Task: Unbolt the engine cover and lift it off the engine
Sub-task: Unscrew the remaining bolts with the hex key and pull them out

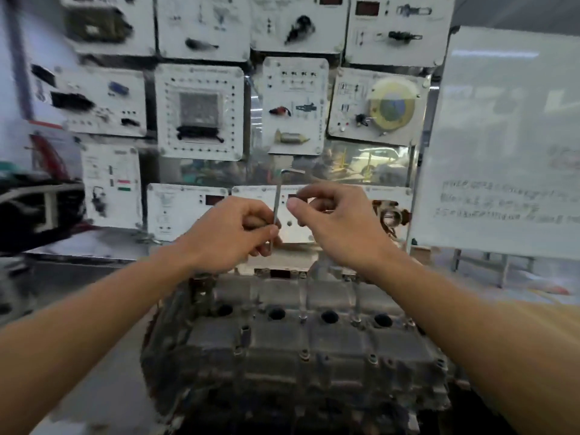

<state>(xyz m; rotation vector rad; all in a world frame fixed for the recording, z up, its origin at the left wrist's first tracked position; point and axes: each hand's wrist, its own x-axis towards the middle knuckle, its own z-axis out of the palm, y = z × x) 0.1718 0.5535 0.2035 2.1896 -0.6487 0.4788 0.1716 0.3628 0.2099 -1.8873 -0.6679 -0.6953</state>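
Head view showed the engine cover [314,340] low in the middle of the frame, sitting on top of the engine [282,400] directly below the raised hands. It was a dull grey cast-metal lid, grimy and ribbed, with four dark round holes [329,317] in a row across its top. Small bolts [303,354] stood along its near edge, and a few thin upright studs rose near the holes. Motion blur softened the finer detail.

Above the cover's far edge, the left hand [232,233] pinched the long shaft of an L-shaped hex key [276,202] between thumb and curled fingers. The key stood upright, its short arm at the top pointing to the right. The right hand [332,227] hovered just beside the key with its fingers curled in and the thumb tip forward. Whether it gripped anything could not be told. Neither hand touched the cover.

Both bare forearms reached in from the lower corners and crossed over the cover's left and right flanks, hiding parts of them.

Behind the engine hung a wall of white training panels [201,111] carrying dark connectors, switches and small parts; one panel bore a yellow disc [392,105]. A whiteboard [508,136] with blurred handwriting stood to the right.
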